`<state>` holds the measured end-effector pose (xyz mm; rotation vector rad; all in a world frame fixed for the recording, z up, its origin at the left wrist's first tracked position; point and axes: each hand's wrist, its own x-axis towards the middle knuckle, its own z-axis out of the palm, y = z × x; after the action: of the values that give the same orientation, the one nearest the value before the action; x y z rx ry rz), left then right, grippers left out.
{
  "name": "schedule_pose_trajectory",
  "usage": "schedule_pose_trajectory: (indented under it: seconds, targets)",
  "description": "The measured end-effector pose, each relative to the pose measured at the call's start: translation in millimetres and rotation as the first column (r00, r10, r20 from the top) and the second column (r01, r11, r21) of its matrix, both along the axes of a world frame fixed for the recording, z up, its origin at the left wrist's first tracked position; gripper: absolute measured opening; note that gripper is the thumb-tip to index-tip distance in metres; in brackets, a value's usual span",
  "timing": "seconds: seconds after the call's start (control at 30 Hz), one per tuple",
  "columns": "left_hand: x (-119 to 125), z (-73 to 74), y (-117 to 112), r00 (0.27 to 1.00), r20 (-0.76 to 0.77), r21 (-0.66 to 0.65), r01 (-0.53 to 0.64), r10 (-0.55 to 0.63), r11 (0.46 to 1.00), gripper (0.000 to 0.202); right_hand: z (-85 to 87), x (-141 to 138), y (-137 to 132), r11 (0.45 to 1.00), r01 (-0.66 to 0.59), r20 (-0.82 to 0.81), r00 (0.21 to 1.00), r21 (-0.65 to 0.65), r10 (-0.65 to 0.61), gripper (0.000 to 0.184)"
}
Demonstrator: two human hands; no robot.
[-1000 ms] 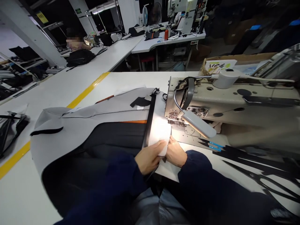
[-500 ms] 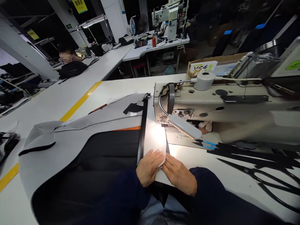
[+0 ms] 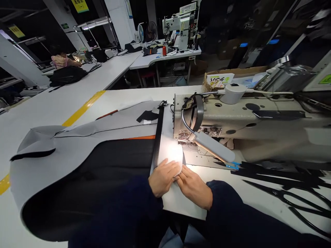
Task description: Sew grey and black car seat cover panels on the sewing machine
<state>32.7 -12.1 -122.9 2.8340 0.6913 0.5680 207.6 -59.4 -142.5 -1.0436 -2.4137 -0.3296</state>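
My left hand (image 3: 162,176) lies flat with fingers stretched out on a lit grey fabric piece (image 3: 169,154) beside a black strap (image 3: 156,144). My right hand (image 3: 192,185) rests next to it, fingers together, pressing the fabric's near edge. The fabric runs under the head of a grey sewing machine (image 3: 248,124), whose lamp (image 3: 212,146) shines on it. A large grey and black panel (image 3: 77,155) spreads to the left over the white table (image 3: 85,103).
Black straps and scissors (image 3: 289,193) lie at the right of the table. A cardboard box (image 3: 219,77) stands behind the machine. Another person (image 3: 60,60) sits at a far table; a second sewing machine (image 3: 181,24) stands at the back.
The fabric has fed forward toward the machine's needle, and both hands have slid with it and flattened on it. The view has shifted slightly left.
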Motion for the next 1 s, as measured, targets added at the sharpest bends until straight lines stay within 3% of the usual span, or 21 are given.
schedule_pose_trajectory:
  seconds: [0.17, 0.3, 0.4, 0.6, 0.83, 1.0]
  targets:
    - [-6.3, 13.5, 16.3, 1.000, -0.005, -0.076, 0.018, -0.019, 0.997, 0.035, 2.0, -11.1, 14.9, 1.000, 0.006, 0.036, 0.999, 0.025, -0.007, 0.027]
    - [8.1, 25.8, 2.4, 0.991, 0.043, -0.157, -0.115, 0.124, 0.981, 0.034, 2.0, -20.8, 6.6, 1.000, 0.011, 0.075, 0.997, 0.013, -0.012, 0.023]
    - [20.6, 17.4, -13.5, 0.969, 0.101, -0.095, -0.218, 0.227, 0.971, 0.030, -1.8, -26.2, -15.5, 0.999, -0.002, 0.066, 0.998, -0.042, 0.005, 0.021]
    - [20.7, -7.1, -25.6, 0.970, 0.158, 0.112, -0.201, 0.183, 0.973, 0.031, -7.7, -30.9, -46.8, 0.991, 0.017, -0.018, 1.000, -0.136, -0.020, 0.026]
    - [20.3, -1.7, -7.0, 0.972, 0.221, 0.150, -0.109, 0.074, 0.983, 0.032, -2.3, -29.0, -34.5, 0.980, 0.015, -0.030, 0.999, -0.197, -0.022, 0.039]
    - [23.5, -7.9, 14.8, 0.973, 0.229, 0.208, -0.073, 0.024, 0.975, 0.031, 1.3, -22.7, -18.3, 0.970, 0.000, -0.047, 0.999, -0.244, -0.012, 0.038]
